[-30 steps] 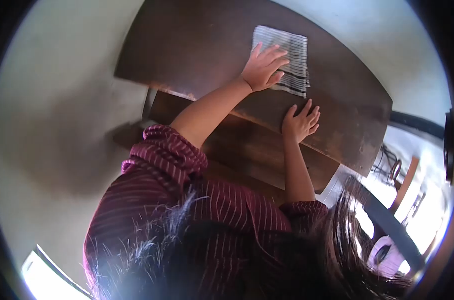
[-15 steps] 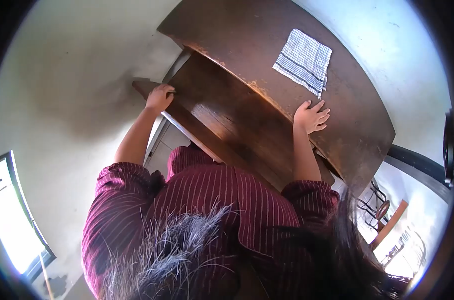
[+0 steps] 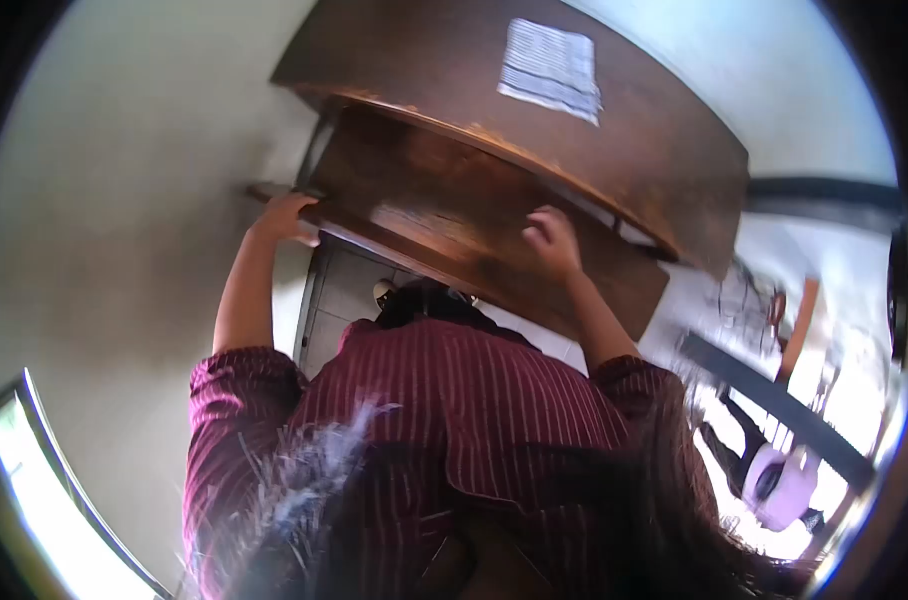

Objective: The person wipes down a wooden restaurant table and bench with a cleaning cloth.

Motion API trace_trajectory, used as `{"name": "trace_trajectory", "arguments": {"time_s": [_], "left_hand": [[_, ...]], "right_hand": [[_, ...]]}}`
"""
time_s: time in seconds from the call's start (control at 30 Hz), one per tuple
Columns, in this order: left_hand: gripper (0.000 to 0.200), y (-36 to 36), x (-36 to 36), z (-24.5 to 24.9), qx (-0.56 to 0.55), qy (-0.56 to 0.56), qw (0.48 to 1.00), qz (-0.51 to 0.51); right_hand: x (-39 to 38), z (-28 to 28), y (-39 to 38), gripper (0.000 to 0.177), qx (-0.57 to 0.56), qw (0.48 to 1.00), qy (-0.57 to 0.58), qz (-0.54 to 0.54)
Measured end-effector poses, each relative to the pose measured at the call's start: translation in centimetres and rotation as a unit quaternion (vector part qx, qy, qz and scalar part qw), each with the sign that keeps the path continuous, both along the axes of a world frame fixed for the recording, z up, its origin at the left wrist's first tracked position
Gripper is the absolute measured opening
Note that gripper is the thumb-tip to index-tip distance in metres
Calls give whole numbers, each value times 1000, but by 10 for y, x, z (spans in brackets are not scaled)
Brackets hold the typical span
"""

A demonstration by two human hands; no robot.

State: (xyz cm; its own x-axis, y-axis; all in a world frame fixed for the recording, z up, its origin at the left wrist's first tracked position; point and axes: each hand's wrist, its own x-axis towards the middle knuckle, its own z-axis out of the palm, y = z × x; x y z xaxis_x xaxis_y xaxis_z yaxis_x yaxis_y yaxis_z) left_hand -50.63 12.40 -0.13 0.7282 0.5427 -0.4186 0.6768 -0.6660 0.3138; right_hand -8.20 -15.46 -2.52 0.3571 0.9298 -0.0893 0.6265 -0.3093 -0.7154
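My left hand (image 3: pixel 289 218) holds the left end of the raised front edge of a lower brown wooden board (image 3: pixel 374 232), its fingers over the edge. Over the right part of that board hovers my right hand (image 3: pixel 554 243), fingers curled and somewhat blurred, with nothing visible in it. A dark brown tabletop (image 3: pixel 424 55) with a worn edge lies beyond and above the board. Flat on this top rests a white and dark checked cloth (image 3: pixel 551 70), away from both hands.
A pale wall (image 3: pixel 134 170) stands at the left, above a bright window (image 3: pixel 64 500). Tiled floor (image 3: pixel 339 290) shows below the board. At the right are a dark bar (image 3: pixel 774 405), an upright wooden piece (image 3: pixel 800 325) and a person in pink (image 3: pixel 779 488).
My right hand has lifted off the tabletop and moved left over the lower board, its fingers now curled. The view has shifted, and a person now shows at the lower right.
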Motion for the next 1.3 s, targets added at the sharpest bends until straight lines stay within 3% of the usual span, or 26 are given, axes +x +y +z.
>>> {"name": "trace_trajectory", "arguments": {"time_s": [0.03,0.1,0.13,0.17,0.2,0.3,0.43,0.6,0.77,0.83,1.07,1.17,1.23,1.3], "left_hand": [[70,-2,-1,-11,22,25,999,-2],[71,-6,1,-31,47,40,998,-34],[65,-14,-3,-37,79,58,995,10],[60,-22,-2,-39,112,76,989,60],[60,-29,2,-40,105,79,990,46],[49,-32,-8,-54,111,120,984,72],[41,-37,-18,-61,105,102,987,66],[15,-46,-20,-67,144,121,982,24],[15,-59,-34,-93,126,84,988,32],[14,-69,-36,-97,111,160,981,22],[20,-93,-53,-101,86,156,984,-19],[22,-95,-59,-104,83,118,990,3],[29,-89,-68,-118,83,-71,993,35],[32,-83,-70,-113,85,-66,994,28]], "right_hand": [[-23,-13,-22,43,-99,974,204,-3],[-69,-29,-54,60,-239,952,129,139],[-82,-28,-64,60,-240,955,131,116],[-90,-25,-68,63,-278,949,59,134],[-90,-17,-72,65,-322,933,-9,160],[-96,-20,-72,64,-364,916,-46,164],[-103,-39,-87,53,-311,940,-61,130],[-112,-36,-95,52,-279,948,-65,136],[-114,-44,-106,53,-278,945,-65,159],[-111,-49,-107,54,-298,936,-65,175],[-114,-68,-108,53,-331,916,-82,210],[-117,-67,-112,50,-305,930,-87,187],[-115,-58,-106,47,-301,936,-96,155],[-115,-50,-95,47,-316,929,-104,164]]}}
